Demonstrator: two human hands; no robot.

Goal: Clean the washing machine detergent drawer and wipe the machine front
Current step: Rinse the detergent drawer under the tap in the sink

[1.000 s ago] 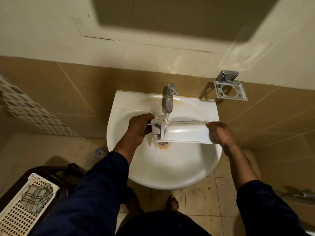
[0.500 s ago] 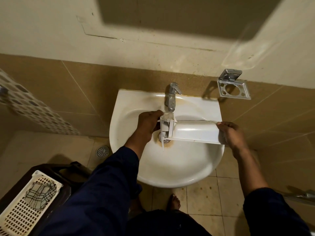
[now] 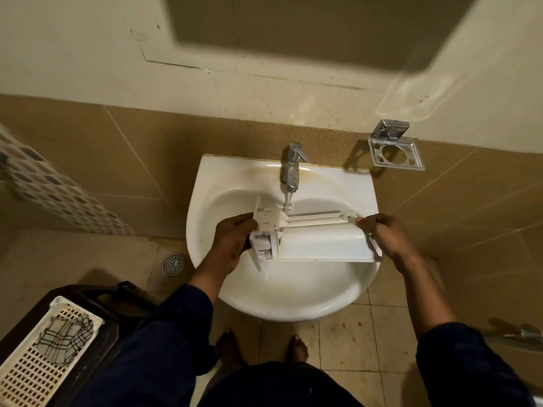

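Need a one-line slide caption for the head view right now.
Left hand and right hand hold the white detergent drawer over the sink beneath the running tap.

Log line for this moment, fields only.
step: rinse detergent drawer | left hand: grips one end | right hand: grips other end | position: held across sink, under tap stream

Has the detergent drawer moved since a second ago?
Yes. Against the sink, the detergent drawer spreads wider: its right end now reaches the right rim, its left end farther left of the faucet.
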